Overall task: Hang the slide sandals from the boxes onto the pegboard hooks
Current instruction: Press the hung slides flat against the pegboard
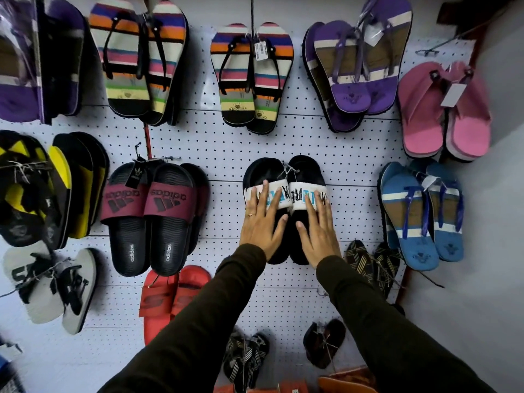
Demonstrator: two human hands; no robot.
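Observation:
A pair of black slide sandals [286,173] with white straps printed in blue and black hangs on the white pegboard [226,143], middle row, tied together at the top. My left hand [262,219] lies flat on the left slide, fingers spread over its strap. My right hand [319,231] lies flat on the right slide in the same way. Neither hand grips anything. The hook behind the pair is hidden.
Maroon-strapped black slides [150,214] hang to the left, blue flip-flops [422,214] to the right, striped flip-flops [252,75] above, red slides [167,299] below left. Orange boxes [340,384] show at the bottom edge. An empty hook [431,51] juts out top right.

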